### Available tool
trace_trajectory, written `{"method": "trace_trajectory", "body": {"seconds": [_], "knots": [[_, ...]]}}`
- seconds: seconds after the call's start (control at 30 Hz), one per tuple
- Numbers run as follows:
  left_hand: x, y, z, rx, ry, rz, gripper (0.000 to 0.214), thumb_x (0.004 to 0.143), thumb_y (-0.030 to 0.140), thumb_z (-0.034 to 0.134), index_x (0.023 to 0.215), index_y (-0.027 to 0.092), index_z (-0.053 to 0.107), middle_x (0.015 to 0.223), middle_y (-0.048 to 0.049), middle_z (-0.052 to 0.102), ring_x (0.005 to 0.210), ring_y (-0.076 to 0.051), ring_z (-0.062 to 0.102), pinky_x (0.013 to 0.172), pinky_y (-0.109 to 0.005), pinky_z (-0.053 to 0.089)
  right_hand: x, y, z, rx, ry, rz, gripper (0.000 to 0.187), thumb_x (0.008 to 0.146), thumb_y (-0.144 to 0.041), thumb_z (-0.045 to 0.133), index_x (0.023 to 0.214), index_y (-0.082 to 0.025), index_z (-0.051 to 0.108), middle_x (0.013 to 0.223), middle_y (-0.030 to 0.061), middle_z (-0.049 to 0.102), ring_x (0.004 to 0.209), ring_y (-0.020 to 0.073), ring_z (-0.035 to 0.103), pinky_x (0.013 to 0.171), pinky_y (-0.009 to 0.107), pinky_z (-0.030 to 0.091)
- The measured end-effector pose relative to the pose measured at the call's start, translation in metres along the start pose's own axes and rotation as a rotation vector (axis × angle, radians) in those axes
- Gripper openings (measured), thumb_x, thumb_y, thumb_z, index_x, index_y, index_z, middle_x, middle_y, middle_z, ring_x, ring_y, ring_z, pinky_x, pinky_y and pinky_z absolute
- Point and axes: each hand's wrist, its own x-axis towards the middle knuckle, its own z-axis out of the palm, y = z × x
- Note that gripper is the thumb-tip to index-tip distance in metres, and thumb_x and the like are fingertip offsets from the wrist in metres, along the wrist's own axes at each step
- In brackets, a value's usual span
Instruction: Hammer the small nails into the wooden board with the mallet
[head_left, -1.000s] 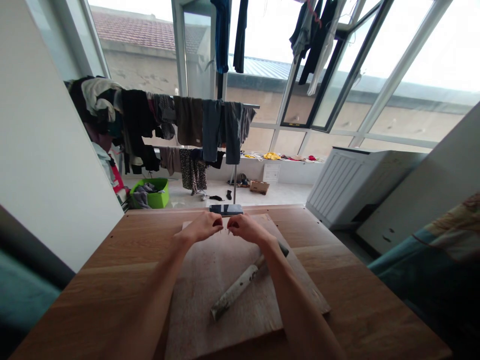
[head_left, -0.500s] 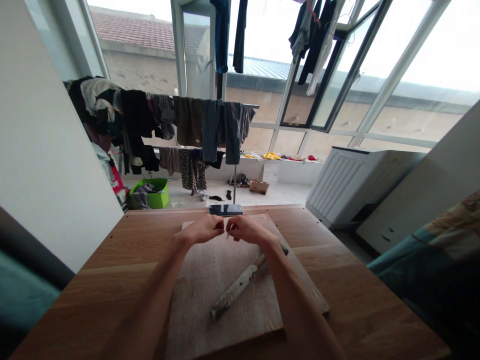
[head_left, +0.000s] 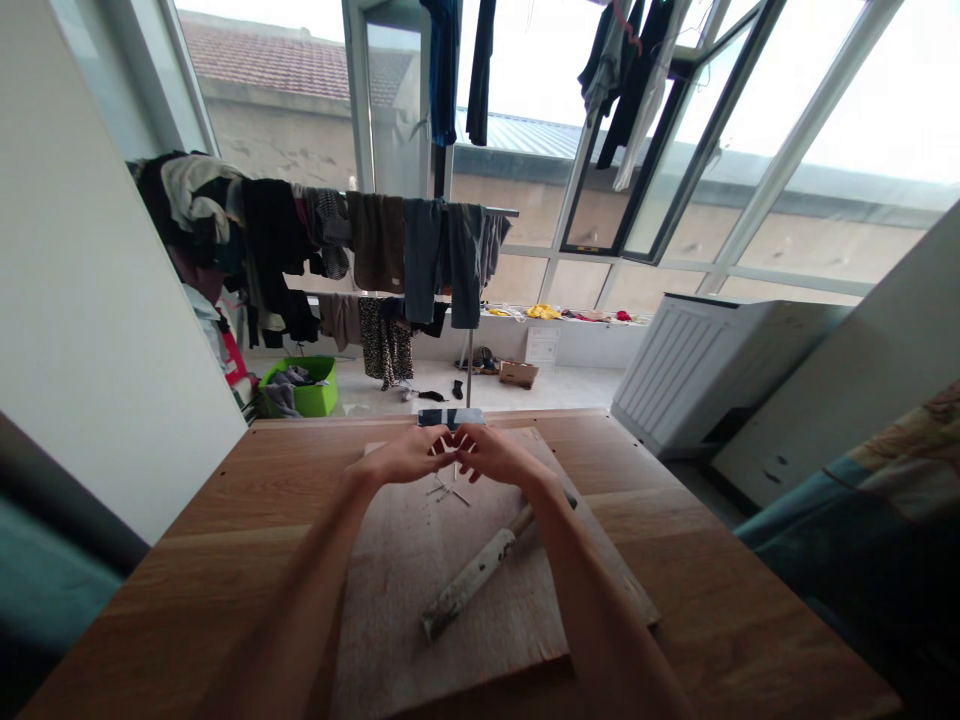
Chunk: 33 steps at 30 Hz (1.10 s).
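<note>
Both hands are close together over the far part of a worn wooden board (head_left: 390,600). My left hand (head_left: 411,454) has its fingers loosely apart, and no object shows in it. Opposite it, my right hand (head_left: 491,454) has its fingers spread and pointing down, its tips near or touching those of the left. Below the fingertips, several thin pale nail-like sticks (head_left: 453,492) are scattered on or just above the board; their exact kind is too small to tell. A hammer-like tool (head_left: 472,582) with a worn whitish grip lies diagonally, partly hidden by my right forearm.
A phone-like dark slab (head_left: 450,417) lies at the far edge of the wooden table (head_left: 247,520). Beyond stand a clothes rack (head_left: 502,212) with laundry, a green basket (head_left: 319,398) and a white ribbed appliance (head_left: 675,370). Small holes mark the tabletop.
My fingers have gone from pinched to spread, and the hands have drawn closer together. The thin pale sticks now lie or drop beneath them. The hammer-like tool has not moved.
</note>
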Motion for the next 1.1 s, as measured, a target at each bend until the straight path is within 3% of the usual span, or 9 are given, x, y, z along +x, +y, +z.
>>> {"method": "trace_trajectory", "body": {"seconds": [0.13, 0.33, 0.53, 0.63, 0.73, 0.83, 0.9, 1.0, 1.1], "knots": [[0.000, -0.001, -0.002, -0.103, -0.014, -0.011, 0.049, 0.088, 0.059, 0.056, 0.108, 0.014, 0.059, 0.093, -0.0088, 0.070, 0.074, -0.018, 0.067, 0.061, -0.026, 0.050, 0.000, -0.003, -0.003, 0.010, 0.022, -0.033, 0.005, 0.090, -0.012, 0.054, 0.091, -0.015, 0.057, 0.078, 0.0033, 0.068, 0.067, 0.0129, 0.067, 0.053, 0.021, 0.057], [-0.006, 0.011, -0.009, -0.083, -0.015, 0.001, 0.043, 0.090, 0.047, 0.058, 0.117, 0.014, 0.058, 0.099, -0.0099, 0.071, 0.086, -0.020, 0.068, 0.071, -0.028, 0.053, -0.006, -0.004, -0.016, -0.147, 0.096, -0.095, 0.019, 0.091, -0.008, 0.047, 0.101, -0.015, 0.062, 0.090, 0.0063, 0.073, 0.076, 0.0130, 0.068, 0.064, 0.022, 0.052], [-0.020, 0.054, -0.018, -0.098, 0.089, 0.135, 0.036, 0.094, 0.041, 0.057, 0.119, 0.015, 0.061, 0.102, -0.0085, 0.072, 0.087, -0.019, 0.068, 0.077, -0.030, 0.054, -0.019, -0.020, -0.031, -0.242, 0.215, -0.196, 0.018, 0.094, -0.023, 0.055, 0.109, -0.018, 0.062, 0.093, 0.0063, 0.074, 0.083, 0.0161, 0.069, 0.072, 0.026, 0.050], [-0.031, 0.079, -0.013, -0.102, 0.093, 0.208, 0.039, 0.097, 0.038, 0.054, 0.130, 0.016, 0.055, 0.102, -0.0080, 0.071, 0.083, -0.018, 0.068, 0.077, -0.031, 0.055, -0.028, -0.033, -0.037, -0.216, 0.271, -0.237, 0.019, 0.094, -0.026, 0.056, 0.110, -0.019, 0.061, 0.093, 0.0056, 0.075, 0.083, 0.0164, 0.070, 0.074, 0.027, 0.051], [-0.053, 0.094, 0.003, 0.078, 0.071, 0.243, 0.042, 0.098, 0.033, 0.054, 0.136, 0.017, 0.048, 0.110, -0.0099, 0.069, 0.094, -0.021, 0.067, 0.085, -0.036, 0.054, -0.041, -0.045, -0.044, -0.227, 0.351, -0.269, 0.019, 0.093, -0.022, 0.055, 0.111, -0.020, 0.062, 0.092, 0.0056, 0.075, 0.085, 0.0173, 0.071, 0.076, 0.029, 0.054], [-0.089, 0.093, 0.031, 0.313, -0.001, 0.236, 0.037, 0.096, 0.031, 0.058, 0.131, 0.019, 0.054, 0.123, -0.0110, 0.064, 0.112, -0.026, 0.062, 0.098, -0.042, 0.050, -0.060, -0.059, -0.055, -0.235, 0.447, -0.307, 0.021, 0.094, -0.023, 0.053, 0.112, -0.020, 0.062, 0.094, 0.0067, 0.075, 0.088, 0.0185, 0.071, 0.076, 0.031, 0.055], [-0.118, 0.082, 0.053, 0.433, -0.034, 0.232, 0.042, 0.091, 0.033, 0.065, 0.131, 0.024, 0.054, 0.130, -0.0087, 0.061, 0.119, -0.028, 0.058, 0.102, -0.043, 0.048, -0.073, -0.069, -0.063, -0.228, 0.514, -0.313, 0.022, 0.094, -0.027, 0.053, 0.113, -0.020, 0.062, 0.096, 0.0069, 0.074, 0.089, 0.0189, 0.071, 0.075, 0.031, 0.056], [-0.162, 0.055, 0.082, 0.620, 0.038, 0.234, 0.055, 0.088, 0.039, 0.069, 0.137, 0.026, 0.050, 0.139, -0.0089, 0.057, 0.126, -0.031, 0.054, 0.107, -0.046, 0.044, -0.089, -0.073, -0.075, -0.246, 0.613, -0.267, 0.024, 0.094, -0.033, 0.052, 0.113, -0.021, 0.061, 0.097, 0.0066, 0.074, 0.084, 0.0190, 0.071, 0.074, 0.032, 0.057], [-0.198, 0.027, 0.099, 0.772, 0.184, 0.285, 0.061, 0.091, 0.046, 0.062, 0.146, 0.027, 0.043, 0.142, -0.0088, 0.055, 0.125, -0.028, 0.054, 0.106, -0.041, 0.045, -0.102, -0.042, -0.078, -0.408, 0.617, -0.161, 0.028, 0.095, -0.036, 0.048, 0.114, -0.020, 0.062, 0.094, 0.0073, 0.074, 0.080, 0.0203, 0.071, 0.076, 0.035, 0.056]]}}
